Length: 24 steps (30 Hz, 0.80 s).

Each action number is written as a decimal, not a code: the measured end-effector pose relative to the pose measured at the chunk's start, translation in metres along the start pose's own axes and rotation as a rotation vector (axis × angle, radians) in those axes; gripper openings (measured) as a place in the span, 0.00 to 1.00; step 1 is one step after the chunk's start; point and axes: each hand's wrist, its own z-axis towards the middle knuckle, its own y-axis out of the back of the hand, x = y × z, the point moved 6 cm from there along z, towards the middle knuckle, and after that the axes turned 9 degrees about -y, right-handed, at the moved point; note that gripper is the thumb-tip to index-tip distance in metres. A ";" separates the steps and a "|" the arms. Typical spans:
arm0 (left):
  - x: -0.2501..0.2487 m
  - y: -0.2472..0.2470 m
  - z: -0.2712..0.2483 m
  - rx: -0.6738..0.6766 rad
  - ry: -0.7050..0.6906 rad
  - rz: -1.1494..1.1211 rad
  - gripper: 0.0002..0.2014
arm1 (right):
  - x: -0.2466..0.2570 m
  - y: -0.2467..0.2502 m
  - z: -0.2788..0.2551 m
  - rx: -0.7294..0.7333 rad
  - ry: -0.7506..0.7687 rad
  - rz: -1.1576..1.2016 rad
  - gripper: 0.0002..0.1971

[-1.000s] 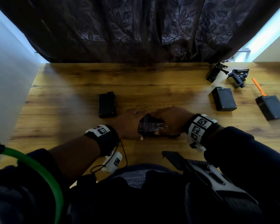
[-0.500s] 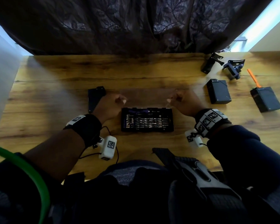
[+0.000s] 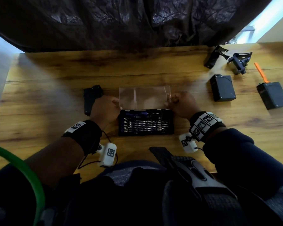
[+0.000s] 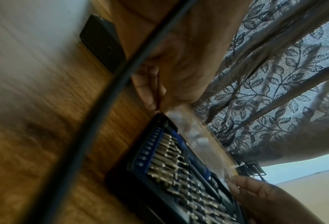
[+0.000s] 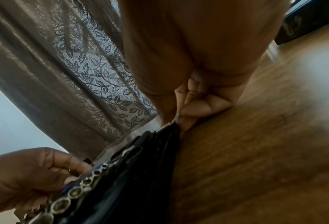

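A black screwdriver bit case (image 3: 145, 122) lies in the middle of the wooden table (image 3: 55, 82), rows of metal bits (image 4: 171, 159) showing inside. Its clear plastic lid (image 3: 145, 97) stands tilted up and back from the far edge. My left hand (image 3: 107, 108) pinches the lid's left edge, thumb and fingers (image 4: 150, 91) closed on it. My right hand (image 3: 181, 101) pinches the lid's right edge, with curled fingers (image 5: 196, 109) at the case corner (image 5: 165, 130).
A flat black device (image 3: 90, 100) lies just left of my left hand. To the right sit two black boxes (image 3: 222, 88) (image 3: 274, 97), an orange-handled tool (image 3: 260, 73) and two black mounts (image 3: 213, 57) (image 3: 238, 62). A dark patterned curtain (image 3: 137, 22) hangs behind the table.
A second ago both hands were together over the closed case near the table's front. They have since spread to its ends and swung the clear lid up and back.
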 end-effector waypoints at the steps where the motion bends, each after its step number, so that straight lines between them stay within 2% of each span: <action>1: 0.002 0.000 0.000 0.000 0.002 0.003 0.14 | -0.001 -0.001 0.000 -0.007 -0.010 0.008 0.08; 5: 0.004 -0.002 0.000 0.022 0.018 -0.003 0.12 | 0.000 0.000 -0.003 -0.062 -0.019 0.050 0.15; 10: 0.009 -0.005 0.001 0.036 0.030 0.009 0.15 | -0.005 -0.003 -0.007 -0.091 -0.058 0.102 0.12; 16: 0.011 -0.001 -0.011 0.081 -0.003 0.070 0.19 | -0.002 -0.008 -0.021 -0.096 -0.036 0.035 0.10; 19: 0.005 0.006 -0.016 0.070 -0.059 0.067 0.22 | -0.001 -0.005 -0.027 -0.198 0.000 -0.010 0.08; 22: -0.002 0.007 -0.021 0.155 -0.120 0.024 0.13 | 0.003 -0.004 -0.037 -0.263 0.059 -0.004 0.03; 24: -0.005 0.007 -0.027 0.218 -0.154 0.034 0.08 | 0.011 -0.012 -0.046 -0.180 0.131 -0.029 0.03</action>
